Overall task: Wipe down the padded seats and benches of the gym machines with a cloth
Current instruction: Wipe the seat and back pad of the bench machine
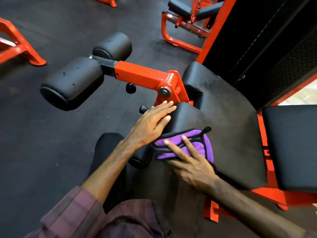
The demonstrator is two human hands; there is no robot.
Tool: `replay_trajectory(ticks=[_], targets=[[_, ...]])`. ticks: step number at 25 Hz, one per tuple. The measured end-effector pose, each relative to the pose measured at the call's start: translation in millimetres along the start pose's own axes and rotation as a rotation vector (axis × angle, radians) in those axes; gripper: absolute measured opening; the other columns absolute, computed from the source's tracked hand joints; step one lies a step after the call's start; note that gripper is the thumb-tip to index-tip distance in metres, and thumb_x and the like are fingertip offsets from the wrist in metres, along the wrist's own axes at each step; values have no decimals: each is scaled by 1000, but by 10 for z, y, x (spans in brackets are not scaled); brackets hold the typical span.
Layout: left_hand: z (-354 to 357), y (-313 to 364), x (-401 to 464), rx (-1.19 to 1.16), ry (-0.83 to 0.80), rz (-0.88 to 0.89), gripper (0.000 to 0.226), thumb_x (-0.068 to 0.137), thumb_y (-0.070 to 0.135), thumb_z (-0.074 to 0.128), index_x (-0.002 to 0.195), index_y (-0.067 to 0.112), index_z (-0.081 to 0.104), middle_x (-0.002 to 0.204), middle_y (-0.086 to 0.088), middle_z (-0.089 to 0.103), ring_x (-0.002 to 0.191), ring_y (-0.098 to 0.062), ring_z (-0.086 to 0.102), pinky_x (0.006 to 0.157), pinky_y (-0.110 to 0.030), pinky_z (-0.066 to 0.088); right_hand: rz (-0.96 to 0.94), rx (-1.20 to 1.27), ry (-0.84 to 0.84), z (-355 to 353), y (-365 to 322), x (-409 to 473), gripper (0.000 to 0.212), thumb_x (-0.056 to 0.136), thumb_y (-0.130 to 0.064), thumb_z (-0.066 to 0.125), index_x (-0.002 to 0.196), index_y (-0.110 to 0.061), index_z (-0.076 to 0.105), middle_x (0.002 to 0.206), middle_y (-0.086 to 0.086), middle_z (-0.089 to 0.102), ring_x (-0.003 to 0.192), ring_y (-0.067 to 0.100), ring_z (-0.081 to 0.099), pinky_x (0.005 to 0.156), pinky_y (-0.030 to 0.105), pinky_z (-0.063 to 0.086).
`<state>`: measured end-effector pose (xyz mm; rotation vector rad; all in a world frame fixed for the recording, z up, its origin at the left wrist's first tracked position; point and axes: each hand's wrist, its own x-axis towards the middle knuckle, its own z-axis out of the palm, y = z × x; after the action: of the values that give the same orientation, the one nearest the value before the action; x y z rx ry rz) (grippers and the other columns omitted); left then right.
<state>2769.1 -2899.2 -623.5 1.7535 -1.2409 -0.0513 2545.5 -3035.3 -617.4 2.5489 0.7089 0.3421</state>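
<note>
1 black padded seat (pixel 228 117) right of centre, 2 black roller pads (pixel 72 83) upper left, 1 folded purple cloth (pixel 199 146) on seat's near edge, right hand (pixel 190 162) pressing it flat-fingered, left hand (pixel 152 124) open against seat's front lip

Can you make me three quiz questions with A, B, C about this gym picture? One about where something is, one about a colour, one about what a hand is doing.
1. Where is the cloth?
A. on the floor
B. on the seat pad
C. on a foam roller

2. What colour is the cloth?
A. purple
B. green
C. white

3. What is the left hand doing?
A. making a fist
B. holding a bottle
C. resting flat

Answers: B, the right hand presses it onto the pad; A, purple with dark edging; C, its fingers lie straight on the pad's edge.
</note>
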Motion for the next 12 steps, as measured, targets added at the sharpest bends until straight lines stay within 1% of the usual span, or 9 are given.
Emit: replay_trajectory(ticks=[1,3,5,6,7,10,12], targets=[[35,36,15,15,-14,29,43,110,27,49,151,19,57,163,3,47,156,-11,33,125,-56,31,2,24,9,11,8,-27,26,101,-15,59,120,-20,76,136,-5,65,158,41,24,118,71,31],[129,120,15,52,-39,86,43,108,32,53,148,20,60,161,5,50,155,-10,34,125,-57,30,-4,89,-12,11,179,-421,26,99,-16,63,121,-21,76,134,-6,67,158,42,22,120,72,27],[274,218,6,84,-82,142,41,107,33,55,145,20,63,158,6,52,155,-10,36,125,-58,27,14,189,-9,-13,337,-936,23,96,-21,69,118,-19,76,124,-3,70,157,44,24,120,72,27],[357,279,-1,99,-103,177,39,107,32,55,144,19,64,157,5,54,154,-11,37,126,-60,25,24,200,1,-25,355,-1078,20,98,-23,69,116,-19,77,118,-4,72,157,43,25,121,71,27],[435,333,0,116,-118,223,37,108,30,55,141,19,66,156,4,55,154,-12,38,126,-62,21,31,182,-4,-31,346,-1106,19,99,-23,67,115,-19,77,117,-5,72,157,42,25,121,70,26],[527,386,38,152,-147,337,32,107,24,56,133,17,72,150,1,61,151,-17,43,126,-65,18,54,129,-38,49,228,-905,28,102,-21,59,126,-21,74,130,-9,69,160,40,17,123,69,24],[502,394,57,205,-168,377,32,107,24,57,133,16,72,150,0,61,151,-19,43,125,-67,19,77,184,3,35,258,-1049,22,105,-20,58,123,-18,72,130,-6,69,160,38,20,121,68,28]])
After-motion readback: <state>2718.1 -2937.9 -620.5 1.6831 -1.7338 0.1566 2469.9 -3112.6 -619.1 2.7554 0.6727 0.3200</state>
